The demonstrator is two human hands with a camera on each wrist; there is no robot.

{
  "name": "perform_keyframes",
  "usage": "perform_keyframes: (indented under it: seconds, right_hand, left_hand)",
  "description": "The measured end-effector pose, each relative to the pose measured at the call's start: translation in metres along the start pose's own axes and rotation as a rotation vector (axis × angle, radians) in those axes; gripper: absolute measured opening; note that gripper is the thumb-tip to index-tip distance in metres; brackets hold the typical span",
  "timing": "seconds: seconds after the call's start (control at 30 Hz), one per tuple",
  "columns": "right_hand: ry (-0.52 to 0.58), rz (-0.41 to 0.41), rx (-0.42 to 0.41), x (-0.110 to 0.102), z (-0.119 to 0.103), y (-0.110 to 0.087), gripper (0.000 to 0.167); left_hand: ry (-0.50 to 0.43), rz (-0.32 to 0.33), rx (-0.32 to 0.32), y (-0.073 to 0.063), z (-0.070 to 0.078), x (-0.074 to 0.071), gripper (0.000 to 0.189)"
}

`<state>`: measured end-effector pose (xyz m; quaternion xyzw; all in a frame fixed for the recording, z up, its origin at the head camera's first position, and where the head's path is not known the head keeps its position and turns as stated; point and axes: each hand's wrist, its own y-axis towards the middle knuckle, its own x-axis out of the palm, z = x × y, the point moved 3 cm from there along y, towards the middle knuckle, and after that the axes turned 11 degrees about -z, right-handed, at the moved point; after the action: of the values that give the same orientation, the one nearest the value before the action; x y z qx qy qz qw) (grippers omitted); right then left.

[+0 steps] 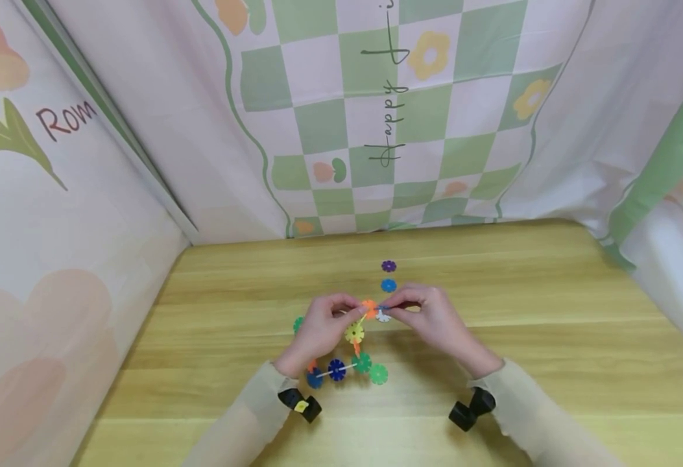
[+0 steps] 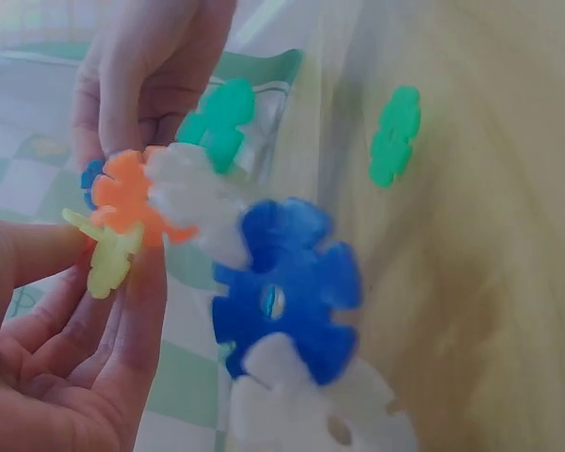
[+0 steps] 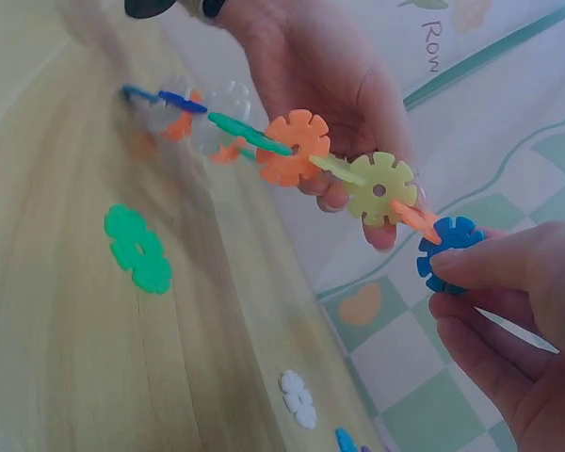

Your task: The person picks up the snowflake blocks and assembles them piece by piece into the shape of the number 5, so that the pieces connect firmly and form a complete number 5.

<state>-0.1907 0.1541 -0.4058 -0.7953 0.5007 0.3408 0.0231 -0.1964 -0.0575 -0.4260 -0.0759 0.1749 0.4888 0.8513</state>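
Note:
My left hand [image 1: 326,327] pinches a chain of slotted plastic flower discs near its end, at a pale yellow disc [image 3: 380,188]. Thumb and fingertips of my right hand [image 1: 431,318] pinch a blue flower disc [image 3: 449,229]. Its rim meets an orange disc [image 3: 416,221], seen edge-on in the right wrist view, beside the yellow one. From there the chain runs back through another orange disc [image 3: 293,148], a green disc [image 1: 362,362], clear ones and a dark blue disc [image 1: 336,370], hanging below my left hand. Both hands are close together, fingertips almost meeting.
A loose light green disc [image 1: 379,374] lies on the wooden table [image 1: 551,324] near the chain. Beyond my hands a white disc [image 1: 383,316], a blue disc [image 1: 388,285] and a purple disc [image 1: 388,266] lie in a row. A checkered curtain [image 1: 370,130] hangs behind the table.

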Motion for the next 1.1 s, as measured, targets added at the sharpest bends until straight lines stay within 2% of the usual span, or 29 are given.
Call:
perform_keyframes:
  seconds: [0.13,0.4,0.57,0.73,0.83,0.93,1.1]
  right_hand:
    - [-0.026,-0.006,-0.003,0.0,0.0,0.001,0.021]
    - [-0.008,-0.004,-0.003,0.0,0.001,0.001,0.021]
    - [0.052,-0.021,0.053,-0.002,0.003,0.001,0.02]
    - [0.138,-0.03,0.114,-0.005,0.008,-0.001,0.03]
    - [0.155,-0.044,0.134,-0.005,0.013,-0.005,0.03]
    - [0.149,-0.091,0.133,-0.001,0.017,-0.01,0.029]
    - [0.124,-0.251,0.128,0.017,0.023,-0.02,0.033]
  left_hand:
    - [-0.002,-0.007,0.002,0.0,0.001,0.001,0.017]
    - [-0.025,-0.003,0.003,0.0,0.002,0.001,0.018]
    - [-0.029,-0.006,-0.009,0.0,0.004,0.0,0.019]
    - [-0.03,0.004,-0.015,-0.001,0.005,-0.004,0.02]
    - [-0.045,0.011,-0.024,-0.002,0.004,-0.006,0.019]
    - [-0.057,0.015,-0.025,-0.003,0.003,-0.008,0.019]
    - [-0.057,0.021,-0.013,-0.003,0.004,-0.009,0.019]
